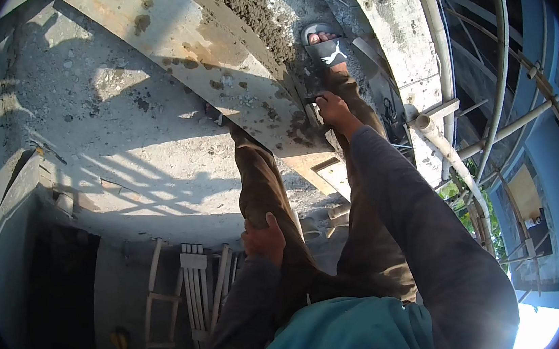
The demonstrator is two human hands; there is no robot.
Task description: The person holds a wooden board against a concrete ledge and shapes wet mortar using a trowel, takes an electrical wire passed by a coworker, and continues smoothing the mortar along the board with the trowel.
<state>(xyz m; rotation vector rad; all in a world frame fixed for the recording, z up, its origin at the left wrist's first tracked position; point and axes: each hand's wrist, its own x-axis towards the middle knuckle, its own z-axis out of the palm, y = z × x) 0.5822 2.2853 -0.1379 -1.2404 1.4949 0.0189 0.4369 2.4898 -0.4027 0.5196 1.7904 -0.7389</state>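
Teal shirt (338, 339); stained board (213, 65) overlaps left trouser leg (257, 177); long poles (442, 138) rightward.

Board (213, 62): pale, stained, diagonal | dark object (312, 99): partly hidden by right hand (335, 111), at board's edge

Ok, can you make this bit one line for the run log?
left grip: on trouser leg; right grip: beside plank, hold unclear; sandal: on right foot; grey mix: along plank

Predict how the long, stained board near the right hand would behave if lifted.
The board would probably stay stiff, since its long edges look straight. Its length and breadth suggest it may feel heavy and unwieldy. Dark blotches and pale specks hint at a gritty surface.
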